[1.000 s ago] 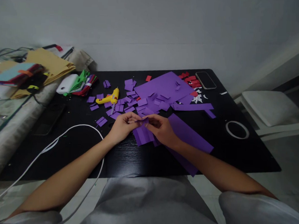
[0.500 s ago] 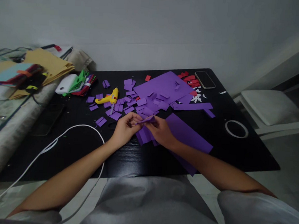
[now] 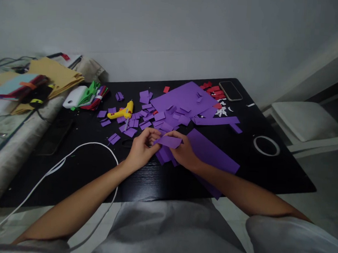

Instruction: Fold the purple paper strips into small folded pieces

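Between my hands, above the front of the table, is a small piece of purple paper [image 3: 170, 141]. My left hand [image 3: 143, 147] is closed, pinching its left end between thumb and fingers. My right hand [image 3: 184, 150] is closed on the paper's right side, partly covered by it. Under my hands lie creased purple paper pieces [image 3: 163, 155]. A larger purple sheet [image 3: 210, 154] passes beneath my right forearm. Just beyond my hands, many small folded purple pieces [image 3: 159, 116] are scattered, with a yellow glue gun [image 3: 125, 111] lying among them on the left.
The black table [image 3: 142, 182] also bears a large purple sheet [image 3: 185, 97], red paper scraps [image 3: 214, 90], a phone [image 3: 231, 90] and a white ring [image 3: 266, 145]. A white cable [image 3: 77, 146] loops across the left. Bundled coloured strips [image 3: 94, 97] lie back left; a chair [image 3: 301, 120] stands right.
The purple paper in my hands has turned so that its broad face shows toward me. Both hands stay in nearly the same place; the things on the table have not moved.
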